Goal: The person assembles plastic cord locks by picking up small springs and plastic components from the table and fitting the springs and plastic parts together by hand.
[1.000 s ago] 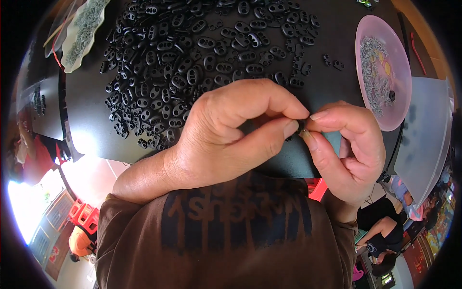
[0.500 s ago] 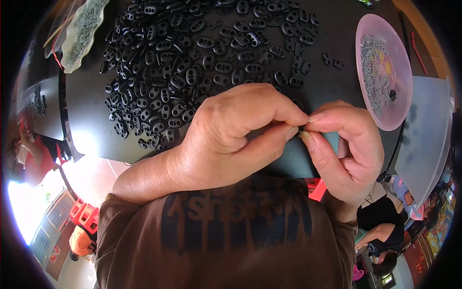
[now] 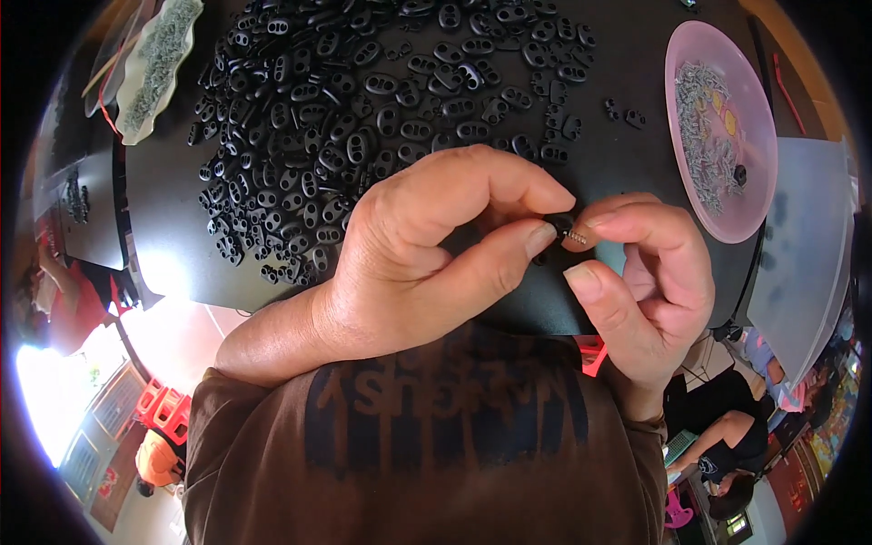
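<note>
My left hand (image 3: 445,245) pinches a small black plastic piece (image 3: 560,221) between thumb and forefinger. A small metal coil spring (image 3: 576,237) sticks out of that piece toward the right. Beside it is my right hand (image 3: 649,272), its thumb and forefinger parted and nothing gripped between them. The right forefinger comes close to the spring's end; whether it touches cannot be made out. Just beyond both hands lies a large heap of black two-holed cord locks (image 3: 354,150) on the dark table (image 3: 627,54).
A pink oval bowl (image 3: 767,182) with many loose springs stands at the right. At the far left lies a pale wavy-edged tray (image 3: 134,132) of springs. Two small black parts (image 3: 635,118) lie between heap and bowl. Other people sit in the background at both sides.
My right thumb and forefinger have parted from the left fingertips and drawn apart. The spring in the black piece has come into sight. The left hand has shifted slightly left.
</note>
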A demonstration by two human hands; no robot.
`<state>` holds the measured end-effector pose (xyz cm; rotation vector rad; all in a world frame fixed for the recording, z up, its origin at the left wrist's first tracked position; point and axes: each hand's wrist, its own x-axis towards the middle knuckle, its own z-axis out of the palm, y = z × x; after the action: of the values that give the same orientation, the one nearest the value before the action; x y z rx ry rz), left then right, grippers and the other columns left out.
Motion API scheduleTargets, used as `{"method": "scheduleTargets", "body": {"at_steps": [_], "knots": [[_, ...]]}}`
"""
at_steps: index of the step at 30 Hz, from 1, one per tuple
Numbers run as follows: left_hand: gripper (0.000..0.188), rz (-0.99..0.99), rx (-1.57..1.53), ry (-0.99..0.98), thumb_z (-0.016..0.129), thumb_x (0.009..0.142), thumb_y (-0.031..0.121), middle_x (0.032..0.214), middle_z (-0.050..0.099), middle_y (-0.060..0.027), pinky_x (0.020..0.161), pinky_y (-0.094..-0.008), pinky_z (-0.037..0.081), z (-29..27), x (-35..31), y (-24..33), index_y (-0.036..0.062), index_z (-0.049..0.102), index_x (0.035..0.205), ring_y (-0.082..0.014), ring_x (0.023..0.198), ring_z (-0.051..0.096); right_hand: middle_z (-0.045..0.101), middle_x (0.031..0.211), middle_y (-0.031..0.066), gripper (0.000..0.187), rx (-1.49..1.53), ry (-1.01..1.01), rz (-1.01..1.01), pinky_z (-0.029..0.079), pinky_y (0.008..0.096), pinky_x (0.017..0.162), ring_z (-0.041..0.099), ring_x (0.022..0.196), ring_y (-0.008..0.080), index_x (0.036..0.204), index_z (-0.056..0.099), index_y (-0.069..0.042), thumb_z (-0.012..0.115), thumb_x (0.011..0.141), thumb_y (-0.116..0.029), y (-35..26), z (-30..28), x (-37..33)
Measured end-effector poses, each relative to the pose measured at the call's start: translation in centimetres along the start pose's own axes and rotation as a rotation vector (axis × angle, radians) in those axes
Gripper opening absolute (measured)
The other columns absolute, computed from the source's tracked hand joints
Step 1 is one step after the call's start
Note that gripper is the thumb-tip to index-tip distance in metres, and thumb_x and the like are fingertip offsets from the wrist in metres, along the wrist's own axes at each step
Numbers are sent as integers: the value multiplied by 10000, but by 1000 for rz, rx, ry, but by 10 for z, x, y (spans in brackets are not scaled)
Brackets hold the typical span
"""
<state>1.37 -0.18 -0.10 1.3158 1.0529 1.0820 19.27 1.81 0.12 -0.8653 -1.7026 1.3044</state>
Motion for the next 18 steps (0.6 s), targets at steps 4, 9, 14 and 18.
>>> {"method": "scheduleTargets", "body": {"at_steps": [4,9,14,18], "knots": [[206,63,71,-28,539,766,-56,790,521,-40,558,-183,371,-1,1,-2,-16,530,968,-63,643,476,529,855,104,217,-25,14,38,391,241,716,498,775,145,918,517,28,589,714,28,-2,1,1],[215,78,45,-25,552,753,-63,777,516,-43,569,-180,367,-1,-1,-5,-12,530,960,-69,654,478,581,749,84,140,-130,70,-2,426,229,565,546,631,159,809,564,1,645,695,-5,-1,5,5],[205,62,66,-5,554,752,-64,776,520,-49,567,-194,388,3,-2,-5,-13,535,949,-80,651,491,563,716,75,85,-93,113,98,405,237,541,520,597,162,775,545,-3,611,723,6,-1,12,2],[186,151,131,10,558,749,-64,785,529,-55,568,-200,404,2,-2,-10,-7,548,925,-85,649,501,548,695,66,72,-67,122,190,398,239,535,500,581,162,761,535,-6,601,735,2,0,17,1]]}}
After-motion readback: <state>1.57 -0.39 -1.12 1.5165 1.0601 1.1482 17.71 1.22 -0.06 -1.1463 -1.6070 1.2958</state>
